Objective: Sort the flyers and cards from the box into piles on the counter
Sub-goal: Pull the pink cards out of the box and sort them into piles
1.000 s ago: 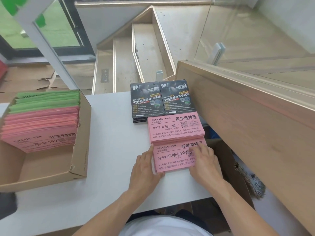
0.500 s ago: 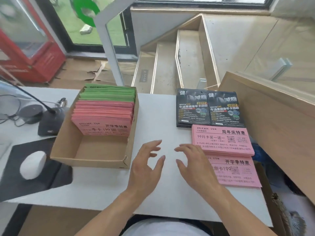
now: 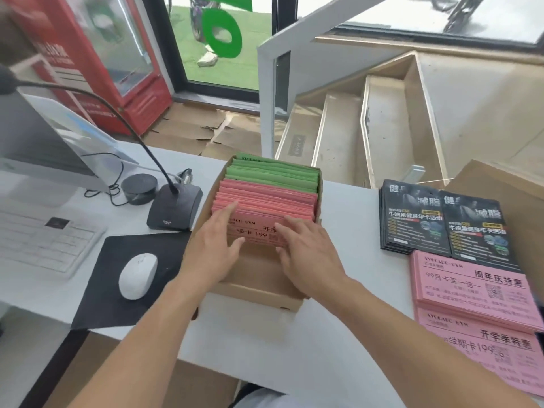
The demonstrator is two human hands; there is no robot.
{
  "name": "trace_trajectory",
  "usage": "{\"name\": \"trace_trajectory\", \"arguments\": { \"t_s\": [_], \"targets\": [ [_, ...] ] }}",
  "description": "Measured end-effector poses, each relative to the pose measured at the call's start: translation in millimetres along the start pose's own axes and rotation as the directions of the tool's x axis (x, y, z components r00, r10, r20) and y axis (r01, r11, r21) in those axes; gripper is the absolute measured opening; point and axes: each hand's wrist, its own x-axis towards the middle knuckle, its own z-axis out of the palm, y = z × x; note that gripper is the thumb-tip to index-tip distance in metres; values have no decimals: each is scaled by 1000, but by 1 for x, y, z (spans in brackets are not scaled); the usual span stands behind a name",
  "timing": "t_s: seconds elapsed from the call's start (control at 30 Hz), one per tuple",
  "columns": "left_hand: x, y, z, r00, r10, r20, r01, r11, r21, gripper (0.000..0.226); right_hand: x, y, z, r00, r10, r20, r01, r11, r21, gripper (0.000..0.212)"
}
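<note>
A brown cardboard box [image 3: 253,290] sits at the centre of the frame on a smooth white counter [image 3: 338,334], its long axis running away from the viewer. Thin paper flyers stand packed on edge inside, faces toward the viewer: pink flyers [image 3: 265,201] in front, green flyers [image 3: 273,173] behind. The left hand [image 3: 215,245] and right hand [image 3: 306,251] both reach into the box, fingers loosely extended against the front pink sheet; whether either pinches it is hard to tell, and they hide part of its print. At the right, glossy black cards [image 3: 441,225] lie in two side-by-side stacks, with two piles of pink flyers below them, the upper pink pile [image 3: 471,287] and the lower pink pile [image 3: 500,351], which is cut off by the frame edge. At the left are a white oval mouse [image 3: 137,275] on a black mat [image 3: 103,290] and a blurred keyboard [image 3: 44,240].
</note>
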Motion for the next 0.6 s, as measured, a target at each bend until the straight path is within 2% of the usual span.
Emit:
{"name": "trace_trajectory", "arguments": {
  "t_s": [0.13, 0.3, 0.5, 0.6],
  "targets": [
    [13, -15, -5, 995, 46, 83, -47, 999, 8, 83, 12, -2, 6, 999, 23, -22, -25, 995, -100, 47],
    [9, -21, 5, 991, 106, 77, -102, 993, -51, 86, 8, 5, 18, 999, -7, -47, -1, 986, -167, 47],
    [8, -22, 6, 990, 111, 84, -106, 993, -57, 84, 11, 6, 16, 967, -101, -234, 62, 984, -167, 39],
    [8, -21, 6, 990, 107, 92, -101, 993, -62, 83, 17, -1, 10, 993, -27, -114, 16, 995, -98, 31]
  ]
}}
